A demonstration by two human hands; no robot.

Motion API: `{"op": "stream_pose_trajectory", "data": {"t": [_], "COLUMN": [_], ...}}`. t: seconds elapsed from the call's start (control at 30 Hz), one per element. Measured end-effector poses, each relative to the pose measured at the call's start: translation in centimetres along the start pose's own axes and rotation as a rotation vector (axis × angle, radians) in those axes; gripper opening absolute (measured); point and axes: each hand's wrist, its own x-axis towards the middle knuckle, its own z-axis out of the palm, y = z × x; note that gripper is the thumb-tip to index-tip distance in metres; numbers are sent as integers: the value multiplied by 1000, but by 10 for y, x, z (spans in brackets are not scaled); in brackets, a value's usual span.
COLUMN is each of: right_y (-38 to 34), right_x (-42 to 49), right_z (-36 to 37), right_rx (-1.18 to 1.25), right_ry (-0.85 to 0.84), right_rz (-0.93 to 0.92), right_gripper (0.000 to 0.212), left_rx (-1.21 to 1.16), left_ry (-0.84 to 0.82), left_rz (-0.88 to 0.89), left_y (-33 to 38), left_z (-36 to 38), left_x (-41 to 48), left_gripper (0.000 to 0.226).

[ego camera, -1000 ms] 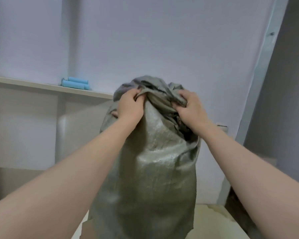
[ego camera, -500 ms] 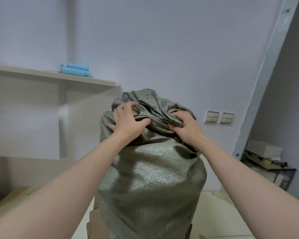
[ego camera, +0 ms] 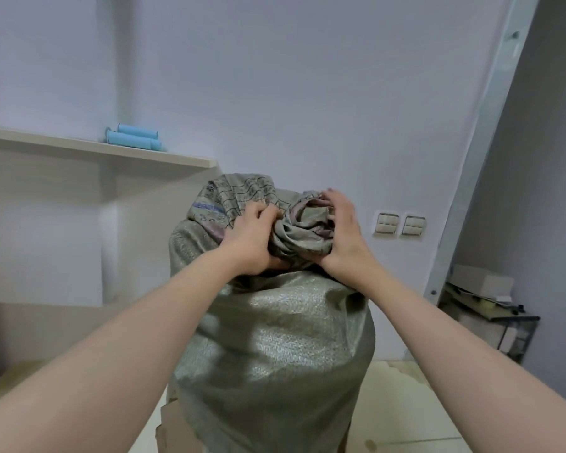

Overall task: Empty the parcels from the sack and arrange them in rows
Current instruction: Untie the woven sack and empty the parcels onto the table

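Observation:
A tall grey-green woven sack stands upright in front of me, full and bulging, its top bunched into a twisted knot of fabric. My left hand grips the bunched top from the left, fingers dug into the folds. My right hand cups the same bunch from the right, fingers curved over the top of it and thumb low. The parcels are hidden inside the sack.
A pale shelf runs along the left wall with light blue rolls on it. Wall switches sit right of the sack. A low stand with boxes is at the right, beside a metal post. Pale tiled floor lies below.
The sack has sunk lower in view. My left hand has shifted right onto the twisted knot, and my right hand has loosened from a fist into a cupped hold.

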Motion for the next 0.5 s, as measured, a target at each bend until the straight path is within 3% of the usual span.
{"op": "stream_pose_trajectory", "data": {"t": [0.07, 0.13, 0.23, 0.3, 0.37, 0.43, 0.5], "right_y": [-8, -18, -27, -27, -18, -6, 3], "right_x": [1, 3, 4, 5, 1, -4, -9], "right_z": [-5, -15, -19, -8, 4, 9, 7], "right_rx": [-91, -74, 97, 140, 280, 442, 432], "right_ry": [-161, -317, -322, -250, -139, -66, -42], "right_rz": [258, 448, 541, 595, 638, 618, 587], "right_gripper": [116, 126, 133, 132, 123, 90, 59], "left_rx": [38, 1, -138, -241, -306, -193, 68], "left_ry": [94, 220, 476, 547, 451, 265, 160], "left_rz": [-4, -17, -30, 3, 39, 74, 89], "left_y": [1, 2, 17, 31, 37, 35, 28], "left_z": [6, 10, 12, 14, 16, 15, 12], "left_x": [-7, -13, -21, -25, -27, -29, -29], "left_gripper": [70, 48, 22, 28, 42, 62, 83]}}
